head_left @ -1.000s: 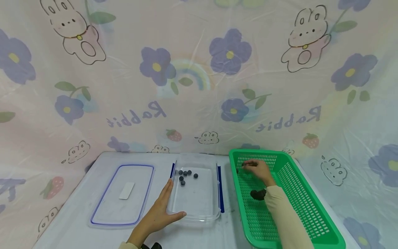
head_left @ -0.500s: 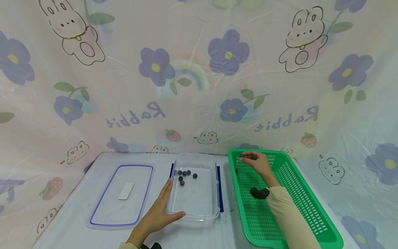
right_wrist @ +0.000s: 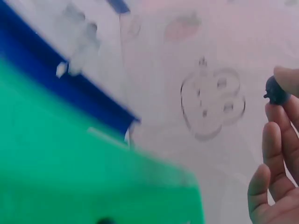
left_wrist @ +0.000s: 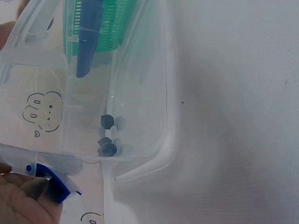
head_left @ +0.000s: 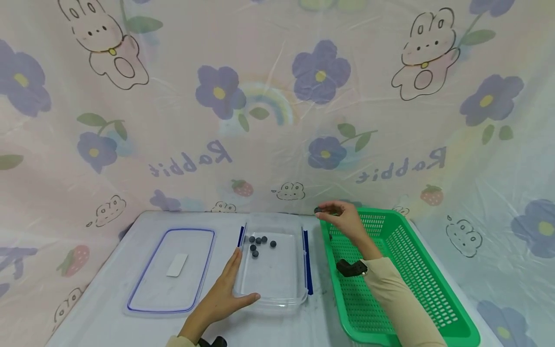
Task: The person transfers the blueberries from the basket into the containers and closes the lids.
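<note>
My right hand (head_left: 344, 219) pinches one blueberry (head_left: 318, 210) between thumb and fingertips, above the far left corner of a green basket (head_left: 338, 308). The right wrist view shows this blueberry (right_wrist: 278, 91) up close, its small crown visible. Fingers of my left hand (head_left: 221, 294) lie extended along the left side of a clear plastic container (head_left: 270, 282), thumb spread toward its near edge. Several blueberries (head_left: 258, 240) sit in the container's far left part. In the left wrist view, my left fingers are beside a blue side latch (left_wrist: 56, 186).
A clear lid with a blue seal (head_left: 201, 270) lies on the left of the white table (head_left: 104, 289), a white rectangle (head_left: 177, 265) on it. Another dark berry (head_left: 331, 236) is at the basket's left wall. A printed curtain (head_left: 269, 144) hangs behind the table.
My right hand has lifted out of the basket and moved left and up with a blueberry, now over the basket's far left corner. The left hand and container have stayed in place.
</note>
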The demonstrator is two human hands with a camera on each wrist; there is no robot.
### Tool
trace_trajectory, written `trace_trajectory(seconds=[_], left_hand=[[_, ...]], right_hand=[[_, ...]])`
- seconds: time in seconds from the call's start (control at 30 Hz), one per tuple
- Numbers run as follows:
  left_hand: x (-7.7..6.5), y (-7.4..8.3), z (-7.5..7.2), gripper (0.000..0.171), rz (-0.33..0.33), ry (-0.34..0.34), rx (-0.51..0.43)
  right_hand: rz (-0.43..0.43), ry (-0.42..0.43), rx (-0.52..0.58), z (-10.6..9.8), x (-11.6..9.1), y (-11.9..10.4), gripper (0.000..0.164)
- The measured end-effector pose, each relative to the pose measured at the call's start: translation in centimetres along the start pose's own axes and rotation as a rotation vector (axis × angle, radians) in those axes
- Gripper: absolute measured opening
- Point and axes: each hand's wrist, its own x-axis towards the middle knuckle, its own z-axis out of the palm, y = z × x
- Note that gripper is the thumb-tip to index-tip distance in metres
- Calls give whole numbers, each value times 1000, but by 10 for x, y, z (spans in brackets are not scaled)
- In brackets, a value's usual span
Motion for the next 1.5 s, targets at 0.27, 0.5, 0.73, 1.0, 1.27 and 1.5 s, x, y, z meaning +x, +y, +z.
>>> trace_trajectory(seconds=[0.27, 0.5, 0.73, 1.0, 1.27, 1.5], left_hand=[[2, 2, 0, 114, 8, 6, 2], [2, 2, -1, 114, 3, 11, 6], [2, 3, -2, 114, 3, 7, -1], [1, 2, -1, 114, -14, 4, -5], [0, 1, 1, 112, 7, -5, -15], [-1, -1, 1, 112, 11, 1, -11]], right_hand=[[-49, -57, -11, 26, 10, -32, 27], [-58, -114, -8, 54, 27, -27, 30], [-24, -130, -14, 85, 42, -19, 27], [7, -234, -28, 116, 51, 0, 19], [130, -283, -81, 136, 51, 23, 21], [171, -342, -137, 147, 53, 35, 20]])
